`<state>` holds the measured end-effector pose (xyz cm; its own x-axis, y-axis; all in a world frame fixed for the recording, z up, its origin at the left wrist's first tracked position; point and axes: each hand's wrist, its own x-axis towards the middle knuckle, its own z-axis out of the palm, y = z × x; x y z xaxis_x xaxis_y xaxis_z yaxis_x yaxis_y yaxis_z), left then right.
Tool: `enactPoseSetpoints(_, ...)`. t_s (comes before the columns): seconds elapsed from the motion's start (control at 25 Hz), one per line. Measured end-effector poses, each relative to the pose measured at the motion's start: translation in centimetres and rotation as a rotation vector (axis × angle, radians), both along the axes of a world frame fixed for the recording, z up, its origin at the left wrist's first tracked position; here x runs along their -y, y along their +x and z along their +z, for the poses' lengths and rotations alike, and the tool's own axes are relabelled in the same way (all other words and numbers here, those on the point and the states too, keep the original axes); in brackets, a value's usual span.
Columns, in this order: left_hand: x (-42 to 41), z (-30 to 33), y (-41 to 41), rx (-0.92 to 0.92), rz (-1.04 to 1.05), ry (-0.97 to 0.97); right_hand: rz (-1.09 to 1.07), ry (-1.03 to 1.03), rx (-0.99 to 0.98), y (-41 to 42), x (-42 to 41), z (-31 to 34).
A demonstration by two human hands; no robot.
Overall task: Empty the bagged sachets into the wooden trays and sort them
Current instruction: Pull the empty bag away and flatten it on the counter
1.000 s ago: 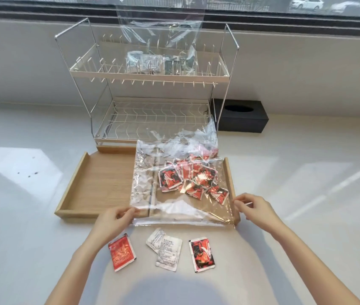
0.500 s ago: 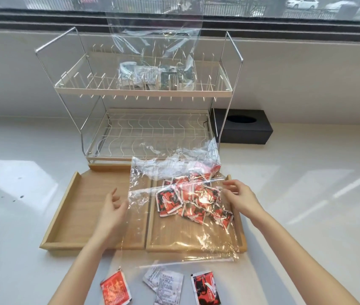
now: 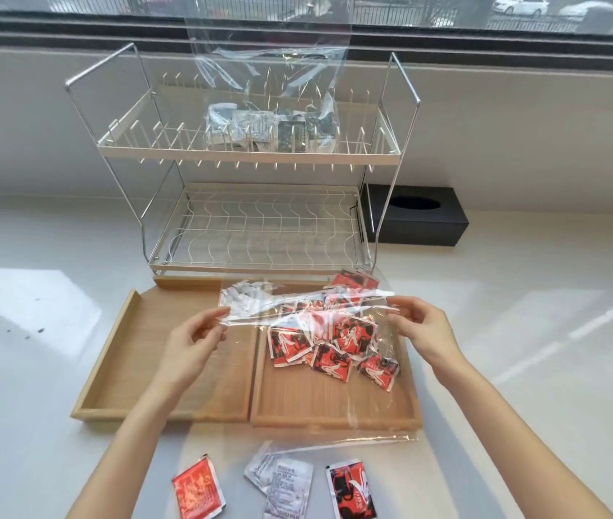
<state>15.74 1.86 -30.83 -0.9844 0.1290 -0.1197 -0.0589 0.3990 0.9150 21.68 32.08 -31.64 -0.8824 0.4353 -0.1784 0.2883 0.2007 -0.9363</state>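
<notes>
A clear plastic bag (image 3: pixel 338 402) hangs stretched over the right wooden tray (image 3: pixel 335 410), its far edge raised. The left hand (image 3: pixel 189 346) pinches that edge at one end with curled fingers and the right hand (image 3: pixel 423 329) pinches the other. Red-and-black foil sachets (image 3: pixel 329 344) lie heaped inside the bag, at the tray's far half. The left wooden tray (image 3: pixel 136 365) touches the right one. Near the white counter's (image 3: pixel 540 368) front edge lie a loose red sachet (image 3: pixel 198 488), white printed sachets (image 3: pixel 282 481) and a red-and-black sachet (image 3: pixel 350 488). Behind the trays stands a two-tier wire dish rack (image 3: pixel 260 155), a second clear bag of pale and dark sachets (image 3: pixel 271 106) on its top shelf. A black tissue box (image 3: pixel 421 215) sits beside the rack's right side.
</notes>
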Motion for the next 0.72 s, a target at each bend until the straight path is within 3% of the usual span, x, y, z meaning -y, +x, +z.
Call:
enactPoseSetpoints(0.44,-2.1,6.3,2.4,-0.314,-0.108,-0.129,-0.018,0.376,-0.133,5.1,-3.2,7.4)
enactPoseSetpoints(0.56,-3.7,7.8,2.9,-0.369,-0.100,-0.124,-0.057,0.379,-0.162,6.3,-4.9,9.3)
enactPoseSetpoints(0.72,-6.4,9.1,3.2,-0.382,-0.084,-0.066,-0.068,0.239,-0.267,7.2,-7.1,11.7)
